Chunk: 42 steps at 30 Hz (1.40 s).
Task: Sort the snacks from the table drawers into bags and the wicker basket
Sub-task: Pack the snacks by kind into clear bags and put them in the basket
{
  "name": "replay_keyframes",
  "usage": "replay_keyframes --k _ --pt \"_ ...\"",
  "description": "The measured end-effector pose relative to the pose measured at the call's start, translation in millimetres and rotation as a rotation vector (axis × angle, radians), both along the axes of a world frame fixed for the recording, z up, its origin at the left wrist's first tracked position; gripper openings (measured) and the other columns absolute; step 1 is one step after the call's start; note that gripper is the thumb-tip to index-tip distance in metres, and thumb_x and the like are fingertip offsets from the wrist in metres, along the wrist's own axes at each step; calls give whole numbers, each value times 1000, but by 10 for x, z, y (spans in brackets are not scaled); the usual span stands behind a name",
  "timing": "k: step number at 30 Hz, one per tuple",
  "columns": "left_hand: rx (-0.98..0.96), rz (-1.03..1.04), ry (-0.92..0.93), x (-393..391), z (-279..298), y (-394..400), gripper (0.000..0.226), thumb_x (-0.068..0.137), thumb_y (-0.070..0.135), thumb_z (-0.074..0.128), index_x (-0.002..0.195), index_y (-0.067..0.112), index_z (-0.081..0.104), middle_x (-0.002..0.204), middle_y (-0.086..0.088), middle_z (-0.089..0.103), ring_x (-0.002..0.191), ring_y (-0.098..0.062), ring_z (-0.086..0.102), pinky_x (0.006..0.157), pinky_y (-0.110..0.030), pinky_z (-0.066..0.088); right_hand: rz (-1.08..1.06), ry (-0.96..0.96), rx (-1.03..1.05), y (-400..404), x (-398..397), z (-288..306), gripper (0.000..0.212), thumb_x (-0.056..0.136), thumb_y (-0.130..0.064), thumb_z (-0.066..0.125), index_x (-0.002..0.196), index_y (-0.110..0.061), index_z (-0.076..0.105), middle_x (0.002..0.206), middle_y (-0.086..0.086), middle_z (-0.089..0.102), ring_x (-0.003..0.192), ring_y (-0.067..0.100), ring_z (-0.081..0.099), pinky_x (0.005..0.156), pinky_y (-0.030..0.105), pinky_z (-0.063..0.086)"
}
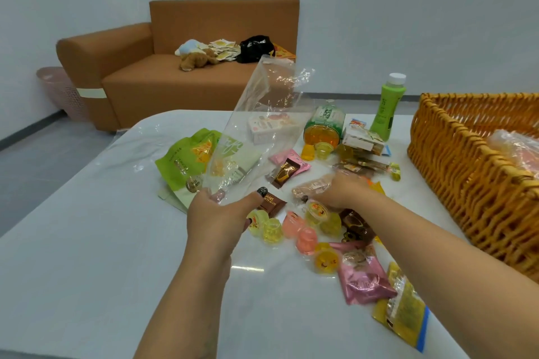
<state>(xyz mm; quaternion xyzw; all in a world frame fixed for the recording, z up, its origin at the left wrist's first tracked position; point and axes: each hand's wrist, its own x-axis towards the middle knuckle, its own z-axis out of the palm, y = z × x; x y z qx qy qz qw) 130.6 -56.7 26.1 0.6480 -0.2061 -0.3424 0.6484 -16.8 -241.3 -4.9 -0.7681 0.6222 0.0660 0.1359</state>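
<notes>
The room was brightly and evenly lit, with soft, diffuse light and only faint shadows beneath the snacks. A white strip of glare sat on the glossy surface (248, 268) between the forearms, and highlights glinted on the crinkled clear bag (262, 114). The wide-angle lens bent straight lines near the edges, curving the wicker basket (466, 172) rim and the floor line. Fine print on wrappers was soft, and the right hand (338, 189) looked slightly smeared.

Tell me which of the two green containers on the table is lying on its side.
The wide jar with the orange base, left of the bottle. The slim green bottle with the white cap stands upright.
</notes>
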Motion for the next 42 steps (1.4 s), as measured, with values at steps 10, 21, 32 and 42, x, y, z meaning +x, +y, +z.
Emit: replay_keyframes --k 10,21,32,42 --pt "87 -99 -231 -61 -10 31 117 53 29 87 152 17 27 139 6 46 118 -26 57 101 -47 48 -191 -550 -77 189 -262 107 54 65 -35 86 102 -15 51 100 0 54 95 22 54 69 28 40" --pt "55 -253 -393 -317 209 241 127 45 48 92 153 27 28 131 19 51 91 5 59 94 -39 52 -648 -1760 184 991 -1309 424 25 85 -2 62 109 -9 60 94 13 70 76 24 70 61 30 56" --pt "103 -251 -550 -71 -3 690 121 40 51 93 147 34 38 111 19 69 88 -1 70 75 -23 52 -392 -2203 725 1154 -1617 604 72 38 9 78 108 5 65 114 17 68 100 30 69 80 32 57" --pt "37 -387 -563 -221 47 909 110 46 27 94 142 40 41 125 16 63 88 -15 73 66 -18 56 -312 -1555 728 1416 -1959 814 28 68 -14 60 92 0 66 76 16 71 55 23 68 50 32 58"
